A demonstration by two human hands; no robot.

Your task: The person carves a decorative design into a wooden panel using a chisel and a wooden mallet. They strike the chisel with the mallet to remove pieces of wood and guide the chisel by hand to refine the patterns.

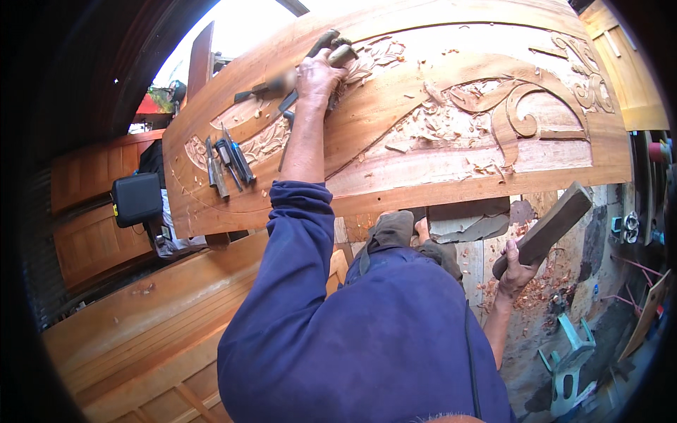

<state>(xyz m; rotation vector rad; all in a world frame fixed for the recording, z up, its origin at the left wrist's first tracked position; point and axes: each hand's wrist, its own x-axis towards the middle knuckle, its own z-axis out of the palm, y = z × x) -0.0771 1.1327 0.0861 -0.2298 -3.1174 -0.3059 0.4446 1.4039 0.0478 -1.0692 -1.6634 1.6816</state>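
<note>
A large carved wooden panel [423,190] lies in front of me, with scrolls and leaf shapes in relief. At its far left part, my left hand [321,76] is closed around wood-handled carving chisels [323,42]; their handles stick out beyond my fingers, which are partly hidden. Just left of that hand rests another chisel [252,92], its end blurred. Several more chisels and gouges [243,163] lie side by side near the panel's left end. Off the panel's near right edge, my right hand [518,270] grips a thick, dark wooden bar [550,225], held slanting upward.
Wood shavings [451,123] litter the carving and the floor. At lower right is a teal plastic stool [570,363]. A black case [137,199] sits beyond the panel's left end. Panelled wooden doors [162,303] lean or lie at lower left.
</note>
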